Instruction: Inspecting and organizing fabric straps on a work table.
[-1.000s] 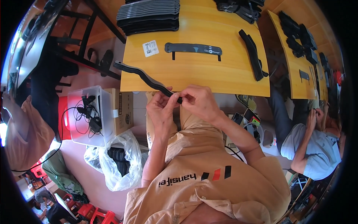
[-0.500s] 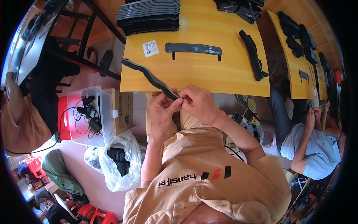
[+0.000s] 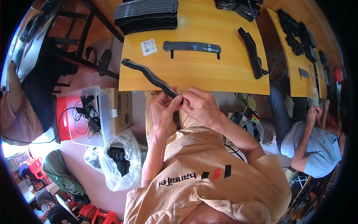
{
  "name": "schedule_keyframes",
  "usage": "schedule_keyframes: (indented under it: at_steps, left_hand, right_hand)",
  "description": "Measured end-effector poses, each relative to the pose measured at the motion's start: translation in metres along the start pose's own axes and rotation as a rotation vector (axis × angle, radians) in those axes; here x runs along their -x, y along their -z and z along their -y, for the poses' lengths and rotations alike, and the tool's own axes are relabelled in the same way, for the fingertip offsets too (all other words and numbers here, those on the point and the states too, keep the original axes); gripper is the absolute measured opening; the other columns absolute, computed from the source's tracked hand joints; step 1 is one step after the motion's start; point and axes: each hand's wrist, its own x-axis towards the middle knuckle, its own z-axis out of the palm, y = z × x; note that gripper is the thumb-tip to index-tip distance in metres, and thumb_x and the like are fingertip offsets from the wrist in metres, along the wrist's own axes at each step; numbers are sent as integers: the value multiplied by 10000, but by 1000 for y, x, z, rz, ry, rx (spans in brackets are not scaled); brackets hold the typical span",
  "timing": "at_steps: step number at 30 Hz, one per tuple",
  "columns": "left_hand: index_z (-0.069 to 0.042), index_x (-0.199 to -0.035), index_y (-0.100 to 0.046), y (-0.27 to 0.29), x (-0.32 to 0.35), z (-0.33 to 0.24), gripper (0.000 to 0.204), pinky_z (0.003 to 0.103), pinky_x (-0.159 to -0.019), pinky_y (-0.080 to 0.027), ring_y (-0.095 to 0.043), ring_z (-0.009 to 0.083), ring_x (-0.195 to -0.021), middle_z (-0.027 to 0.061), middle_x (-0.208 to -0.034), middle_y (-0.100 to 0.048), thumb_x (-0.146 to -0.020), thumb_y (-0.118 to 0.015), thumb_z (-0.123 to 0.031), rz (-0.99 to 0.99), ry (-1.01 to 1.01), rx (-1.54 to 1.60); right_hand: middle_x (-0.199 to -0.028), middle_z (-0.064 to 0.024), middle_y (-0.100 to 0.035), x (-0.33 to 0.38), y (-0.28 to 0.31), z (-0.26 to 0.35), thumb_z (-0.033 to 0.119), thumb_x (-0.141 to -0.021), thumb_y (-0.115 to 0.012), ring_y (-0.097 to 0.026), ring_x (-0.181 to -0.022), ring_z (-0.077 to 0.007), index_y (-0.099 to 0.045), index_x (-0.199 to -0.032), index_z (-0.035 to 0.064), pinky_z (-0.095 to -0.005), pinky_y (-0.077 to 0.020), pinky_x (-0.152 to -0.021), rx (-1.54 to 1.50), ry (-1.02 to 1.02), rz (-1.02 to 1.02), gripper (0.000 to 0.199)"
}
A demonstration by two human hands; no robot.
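Note:
Over my lap, just off the table's front edge, I hold one end of a layered black and grey strap (image 3: 148, 76). Its far end stretches up and left onto the yellow table (image 3: 209, 78). My left hand (image 3: 163, 108) is closed round the near end, thumb on top. Against the same end, the fingers of my right hand (image 3: 199, 106) are pinched together; what exactly lies between them is hidden. Beyond my hands lies a flat dark grey strap (image 3: 192, 46) with two short black tabs and pale printing. A white label card (image 3: 149, 47) is left of it.
Stacked grey and black straps (image 3: 146, 15) stand at the back left of the table. A folded black strap (image 3: 252, 54) lies at the right, more black pieces (image 3: 240, 8) behind. Below left are a clear bin (image 3: 89, 115) with cables and a plastic bag (image 3: 115, 160). Co-workers sit either side.
My hands stay at the strap's near end with only slight finger movement. The whole view has shifted a little. At the left, a co-worker's arm has moved.

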Motion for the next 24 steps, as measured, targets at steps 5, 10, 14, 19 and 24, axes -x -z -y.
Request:
schedule_keyframes:
  at_steps: [5, 10, 14, 19, 24]
  left_hand:
    - [77, -1155, -512, 4, 1, -10, 378, 281, -731, -559, -621, 146, -825, 92, -926, -621, -825, -643, -52, 189, 97, -26]
    - [81, -1162, -511, 6, -1, -22, 360, 286, -738, -561, -629, 170, -854, 107, -971, -619, -854, -601, -82, 325, 213, 57]
    - [77, -1166, -509, 12, -3, -24, 343, 288, -742, -554, -631, 177, -861, 109, -999, -618, -869, -566, -85, 447, 299, 153]
    - [57, -1189, -496, 6, 2, -17, 358, 264, -732, -530, -603, 135, -860, 83, -992, -601, -877, -570, -102, 290, 198, 163]
    - [57, -1189, -499, 5, 5, -18, 355, 250, -696, -517, -591, 118, -830, 72, -971, -597, -881, -559, -109, 188, 98, 66]
  right_hand:
    - [-674, -113, -549, -3, 11, -8, -22, -703, -579, -551, -546, -251, -551, -722, -8, -349, -453, -514, -267, -88, 127, 37]
    - [-698, -104, -570, -5, 23, -18, -10, -735, -569, -535, -536, -165, -549, -777, -19, -317, -451, -521, -718, -403, 333, 48]
    - [-680, -109, -562, -10, 32, -12, 5, -766, -572, -537, -553, -169, -523, -807, -35, -301, -459, -540, -912, -568, 459, 75]
    - [-754, -73, -531, -6, 21, -6, -21, -797, -591, -531, -634, -147, -531, -869, -18, -265, -451, -573, -354, -68, 247, 94]
    - [-751, -106, -500, -2, 22, -1, 30, -763, -641, -529, -634, -246, -505, -834, 19, -339, -418, -550, -566, -124, 185, 154]
